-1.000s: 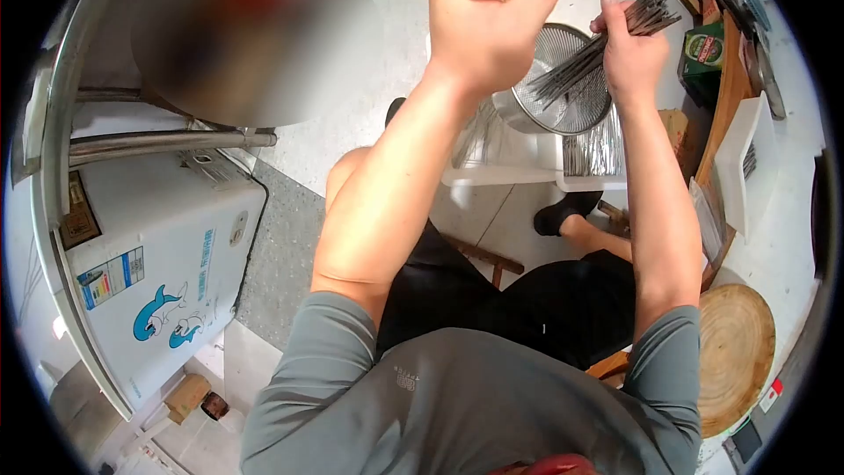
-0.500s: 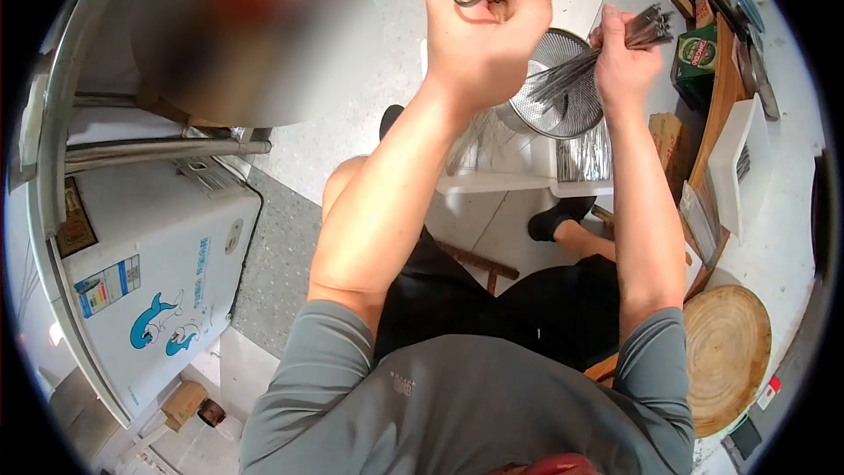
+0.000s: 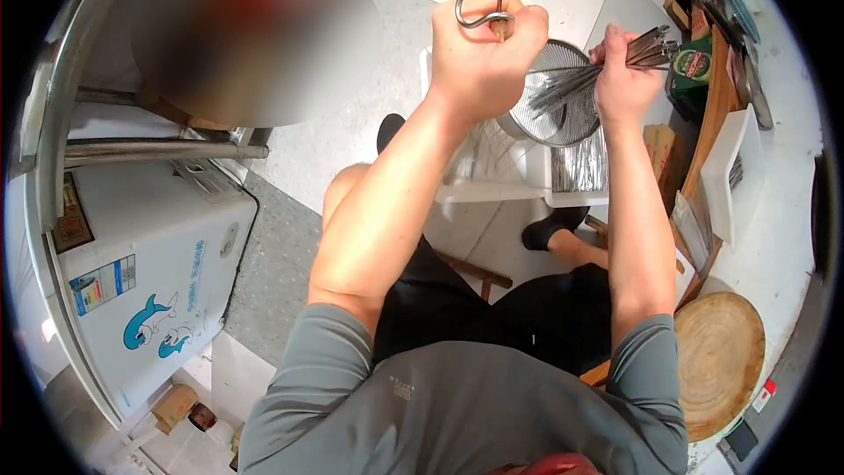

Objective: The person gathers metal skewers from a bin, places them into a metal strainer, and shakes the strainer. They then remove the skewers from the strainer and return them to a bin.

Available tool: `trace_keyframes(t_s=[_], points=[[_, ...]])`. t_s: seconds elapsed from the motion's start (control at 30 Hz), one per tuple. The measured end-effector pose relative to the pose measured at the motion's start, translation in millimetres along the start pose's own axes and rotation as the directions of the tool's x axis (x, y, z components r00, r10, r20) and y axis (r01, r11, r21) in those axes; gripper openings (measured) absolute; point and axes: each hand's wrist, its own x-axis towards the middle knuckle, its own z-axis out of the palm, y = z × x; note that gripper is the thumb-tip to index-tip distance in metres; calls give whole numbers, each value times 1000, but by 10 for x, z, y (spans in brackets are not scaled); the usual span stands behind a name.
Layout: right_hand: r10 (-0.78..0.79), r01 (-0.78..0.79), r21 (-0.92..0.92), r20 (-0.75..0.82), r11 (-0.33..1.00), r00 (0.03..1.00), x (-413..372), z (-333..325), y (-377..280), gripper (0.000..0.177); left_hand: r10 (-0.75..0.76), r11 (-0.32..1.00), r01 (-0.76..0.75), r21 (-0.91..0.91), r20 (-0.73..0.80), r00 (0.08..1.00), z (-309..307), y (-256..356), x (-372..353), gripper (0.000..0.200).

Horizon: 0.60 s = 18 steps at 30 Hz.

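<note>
My left hand [image 3: 486, 57] is closed around a handle with a bent metal loop [image 3: 479, 4] at its top; the palm hides most of the grip. Just beyond that fist is a round wire-mesh strainer [image 3: 576, 116], apparently on this handle, though the join is hidden. My right hand [image 3: 626, 79] is wrapped round a bundle of thin metal skewers [image 3: 649, 49]. Their lower ends slant down to the left, over the strainer's opening. Below sits a white plastic tray [image 3: 492, 190] with divided compartments; more skewers [image 3: 580, 169] lie in its right one.
A round wooden board [image 3: 716, 365] is at the right, near a white angled container [image 3: 734, 176] and a green box [image 3: 692, 70]. On the left stand a white appliance [image 3: 145, 299] with dolphin stickers and a metal-legged table [image 3: 167, 151]. My legs flank a low wooden stool [image 3: 475, 268].
The skewers in my right hand have fanned apart a little at their upper ends. Both hands sit slightly lower in view, and the surroundings have shifted slightly with the camera.
</note>
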Motion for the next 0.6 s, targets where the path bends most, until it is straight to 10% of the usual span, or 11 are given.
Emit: trace_keyframes(t_s=[0.13,0.6], points=[[25,0,-213,113,977,993,-3,-45,-118,14,-35,998,35,53,-5,999,53,79,-19,26],[16,-15,57,-15,998,1000,-9,50,-167,20,-94,994,92,-63,-24,995,-15,93,-38,24]])
